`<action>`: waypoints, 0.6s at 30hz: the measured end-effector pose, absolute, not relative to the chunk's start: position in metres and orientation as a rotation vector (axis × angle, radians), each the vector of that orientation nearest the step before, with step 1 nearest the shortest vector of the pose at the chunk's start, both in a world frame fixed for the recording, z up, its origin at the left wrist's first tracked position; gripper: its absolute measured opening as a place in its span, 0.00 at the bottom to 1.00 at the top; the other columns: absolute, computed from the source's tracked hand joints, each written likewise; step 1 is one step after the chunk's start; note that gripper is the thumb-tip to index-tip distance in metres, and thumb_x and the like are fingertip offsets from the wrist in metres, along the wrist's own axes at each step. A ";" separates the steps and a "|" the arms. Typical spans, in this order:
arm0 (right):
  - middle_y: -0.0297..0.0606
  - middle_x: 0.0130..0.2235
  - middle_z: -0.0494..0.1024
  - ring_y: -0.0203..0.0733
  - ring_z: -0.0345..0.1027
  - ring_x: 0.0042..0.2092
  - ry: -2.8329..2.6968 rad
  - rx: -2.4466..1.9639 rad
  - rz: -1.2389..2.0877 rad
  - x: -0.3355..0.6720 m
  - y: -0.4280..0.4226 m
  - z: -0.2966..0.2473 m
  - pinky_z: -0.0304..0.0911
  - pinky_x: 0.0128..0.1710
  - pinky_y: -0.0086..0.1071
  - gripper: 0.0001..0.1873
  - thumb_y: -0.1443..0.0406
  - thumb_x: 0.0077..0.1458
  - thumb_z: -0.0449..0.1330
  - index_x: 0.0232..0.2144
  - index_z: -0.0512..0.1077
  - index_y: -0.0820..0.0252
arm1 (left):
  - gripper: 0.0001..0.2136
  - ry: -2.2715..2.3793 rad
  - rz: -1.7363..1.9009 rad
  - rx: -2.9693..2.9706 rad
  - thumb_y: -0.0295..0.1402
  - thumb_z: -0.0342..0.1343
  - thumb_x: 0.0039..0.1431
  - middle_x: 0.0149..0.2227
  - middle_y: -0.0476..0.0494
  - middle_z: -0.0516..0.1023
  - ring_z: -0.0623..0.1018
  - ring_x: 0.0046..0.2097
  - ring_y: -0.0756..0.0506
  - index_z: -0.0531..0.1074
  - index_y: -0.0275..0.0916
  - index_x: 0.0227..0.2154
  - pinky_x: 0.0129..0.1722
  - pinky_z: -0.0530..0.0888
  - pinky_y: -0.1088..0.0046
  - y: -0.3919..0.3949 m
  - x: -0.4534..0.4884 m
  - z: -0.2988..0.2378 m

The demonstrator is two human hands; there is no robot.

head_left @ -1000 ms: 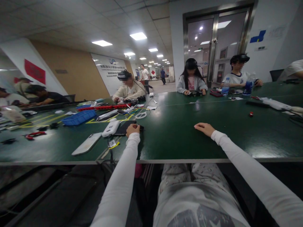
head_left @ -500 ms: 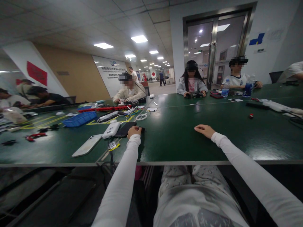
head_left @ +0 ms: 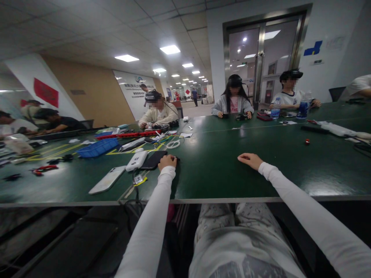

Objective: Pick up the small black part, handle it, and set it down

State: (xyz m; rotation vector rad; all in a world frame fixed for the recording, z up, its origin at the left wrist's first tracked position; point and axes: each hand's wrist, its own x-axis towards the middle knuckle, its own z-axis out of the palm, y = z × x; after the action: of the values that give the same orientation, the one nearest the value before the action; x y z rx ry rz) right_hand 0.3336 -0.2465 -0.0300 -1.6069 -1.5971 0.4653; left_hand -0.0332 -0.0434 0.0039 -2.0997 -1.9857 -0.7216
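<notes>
My left hand (head_left: 167, 161) is closed on the green table (head_left: 208, 173), by the right edge of a flat black object (head_left: 155, 159). A small dark thing pokes out at its fingertips, mostly covered, and I cannot make out what it is. Left of that hand lie a white device (head_left: 136, 160) and a white phone (head_left: 108, 179). My right hand (head_left: 251, 160) rests on the tabletop, fingers curled together against the thumb, with nothing seen in them. White sleeves cover both arms.
A blue tray (head_left: 97, 148), a coiled white cable (head_left: 173, 144) and red-handled pliers (head_left: 45, 168) lie on the left. To the right are a small red object (head_left: 307, 141) and a white power strip (head_left: 337, 129). Several people sit around the table; bottles (head_left: 275, 108) stand opposite.
My left hand has shifted slightly to the right, and the dark thing at its fingertips has moved along with it. My right hand stays in place.
</notes>
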 end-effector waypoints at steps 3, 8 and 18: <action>0.38 0.36 0.73 0.42 0.65 0.39 -1.602 -1.604 0.465 0.334 -0.247 -0.030 0.59 0.41 0.37 0.19 0.53 0.44 0.54 0.35 0.71 0.57 | 0.12 -1.879 -0.733 -2.264 0.40 0.50 0.47 0.36 0.42 0.68 0.68 0.40 0.44 0.71 0.42 0.32 0.37 0.66 0.69 -0.047 -0.019 0.002; 0.38 0.36 0.72 0.40 0.65 0.37 -1.619 -1.570 0.491 0.333 -0.245 -0.029 0.60 0.39 0.36 0.20 0.54 0.41 0.57 0.37 0.70 0.58 | 0.10 -1.562 -0.828 -2.586 0.36 0.52 0.46 0.34 0.45 0.68 0.69 0.37 0.48 0.71 0.40 0.32 0.39 0.66 0.74 -0.064 0.031 -0.007; 0.38 0.40 0.70 0.40 0.63 0.38 -1.742 -1.539 0.473 0.336 -0.241 -0.030 0.59 0.39 0.36 0.34 0.54 0.35 0.61 0.47 0.61 0.55 | 0.09 -0.912 -1.018 -3.063 0.31 0.53 0.45 0.33 0.45 0.68 0.70 0.33 0.51 0.71 0.38 0.32 0.37 0.68 0.74 -0.133 0.164 -0.022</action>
State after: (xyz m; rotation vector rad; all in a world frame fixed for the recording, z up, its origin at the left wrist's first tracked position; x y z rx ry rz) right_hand 0.3364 -0.2406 -0.0297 -1.5393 -1.7418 0.4730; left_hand 0.1645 -0.1332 -0.0217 -3.0632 -0.9125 -1.0178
